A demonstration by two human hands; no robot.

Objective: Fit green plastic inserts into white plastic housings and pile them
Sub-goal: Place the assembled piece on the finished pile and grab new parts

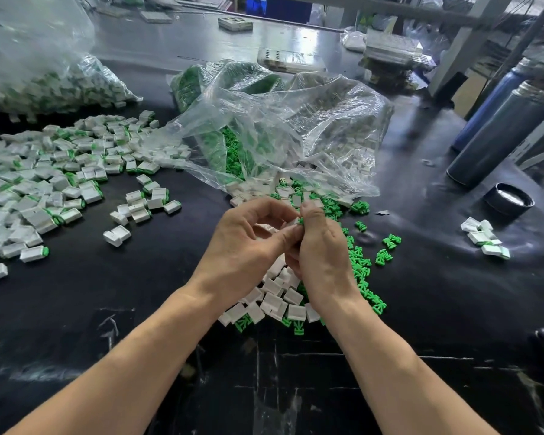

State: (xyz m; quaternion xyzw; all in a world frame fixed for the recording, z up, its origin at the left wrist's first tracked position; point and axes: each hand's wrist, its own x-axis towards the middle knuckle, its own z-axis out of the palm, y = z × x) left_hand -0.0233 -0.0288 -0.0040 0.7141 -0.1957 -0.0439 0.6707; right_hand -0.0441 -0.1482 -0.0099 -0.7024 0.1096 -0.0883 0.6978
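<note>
- Bench [107,309] first: a wide black worktop, glossy and scuffed, likely slick enough that small plastic parts would skate across it if nudged.
- Clear bag [283,120] at mid-bench is my landmark; it lies slumped open, spilling parts toward the person.
- Left of the bag, the finished pile [38,183] of white pieces with green ends spreads wide, with another filled bag [44,83] behind it.
- Right of the bag stand two tall dark flasks [503,133] and a loose black cap [508,198].
- Just in front of the bag lie loose white housings [277,293] and green inserts [361,265], mixed and touching.
- Left hand [245,246] and right hand [321,249] meet over that heap, fingers curled, pinching one housing [295,221] and one insert [301,221] together; both are mostly hidden.
- My guess: these are light, stiff, hard mouldings, easy to fumble. Best held by the housing's flat sides, insert pushed in by its green end.
</note>
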